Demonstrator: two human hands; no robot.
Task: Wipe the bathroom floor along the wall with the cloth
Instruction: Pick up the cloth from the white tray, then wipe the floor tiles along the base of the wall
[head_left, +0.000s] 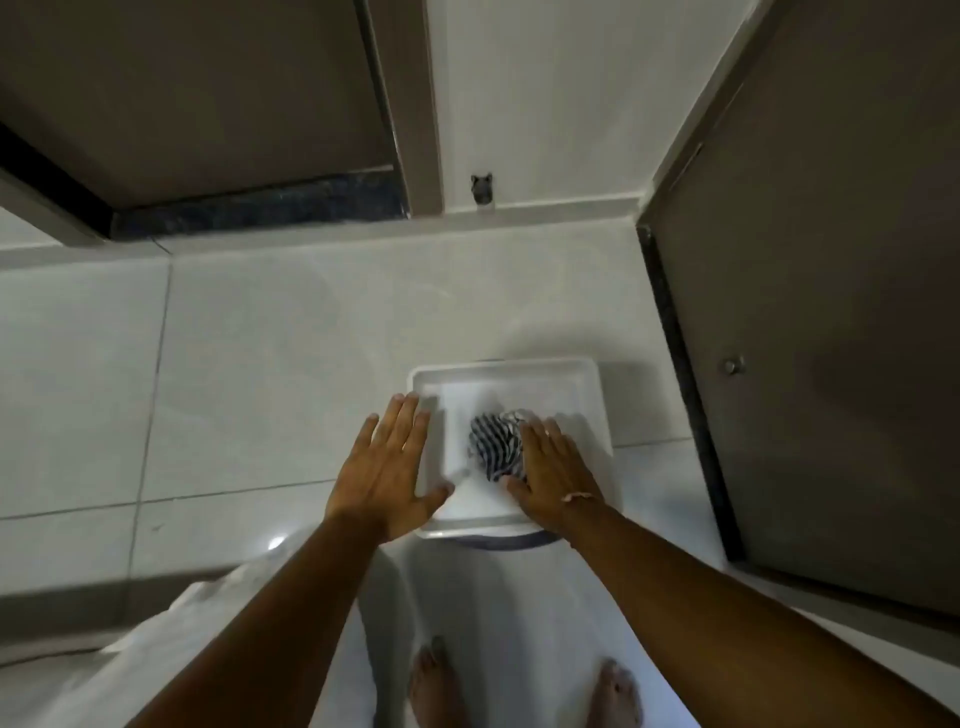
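Cloth: we see the striped cloth (497, 444) bunched in a wet heap inside a white square tub (506, 370), right of the tub's middle.
Tub: it stands on the tiled floor (249, 364), with a dark round rim showing beneath its near edge; we cannot tell what that is.
Right hand: our right hand (556, 475) lies flat and open, fingers spread, its index-finger side touching the cloth's right edge; it grips nothing yet.
Left hand: our left hand (392, 470) is likewise open and empty, palm down over the tub's left rim, apart from the cloth.
Key relation: the cloth lies just left of and slightly ahead of our right hand, between the two hands; the right is plainly the nearer. The heap runs roughly away from us, near to far.
Wall: the wall (545, 104) and its skirting lie well beyond the tub, across bare tile.
Door: a dark door (831, 312) closes off the right side.
Step in hand: we judge that gathering the cloth comes first; wiping along the wall has not begun.
Next move: probably closing the right hand's fingers leftward around the heap.
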